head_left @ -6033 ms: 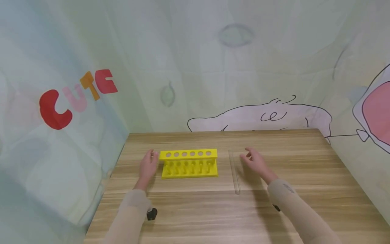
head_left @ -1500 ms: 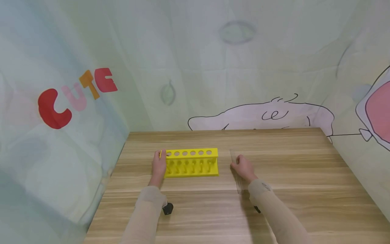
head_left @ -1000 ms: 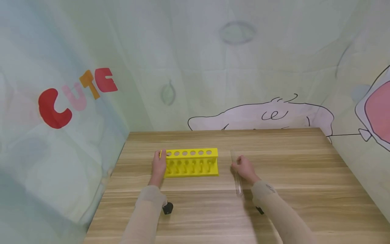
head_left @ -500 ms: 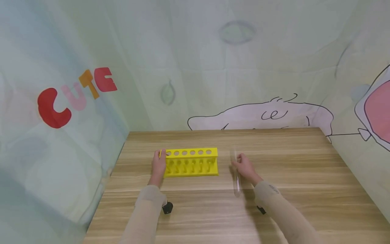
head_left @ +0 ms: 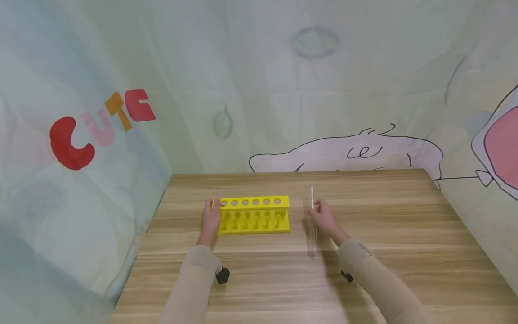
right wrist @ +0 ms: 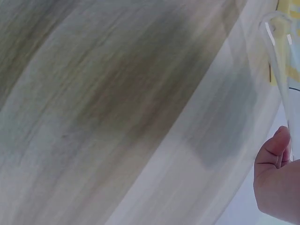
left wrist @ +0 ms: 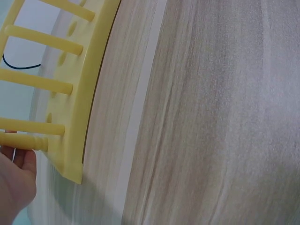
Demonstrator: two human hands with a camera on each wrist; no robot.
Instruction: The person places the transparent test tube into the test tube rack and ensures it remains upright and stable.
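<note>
A yellow test tube rack point(head_left: 254, 228) stands upright on the table, with a row of round holes along its top and pegs below. At its left end my left hand point(head_left: 211, 220) grips the rack's end; in the left wrist view the fingers of that hand point(left wrist: 18, 180) curl round the end post. To the right of the rack, my right hand point(head_left: 325, 218) pinches a clear glass test tube point(head_left: 312, 234) between thumb and fingers. The tube is raised off the table, its rounded end toward me. In the right wrist view that rounded end of the test tube point(right wrist: 280, 47) shows large.
The wood-grain table point(head_left: 259, 288) reaches back to a printed cloth backdrop point(head_left: 259, 90), which also hangs at both sides. A black wrist piece point(head_left: 222, 275) sits under the left sleeve.
My left hand has moved right to grip the rack. My right hand has taken hold of the test tube and lifted it from the table, tipping its far end upward.
</note>
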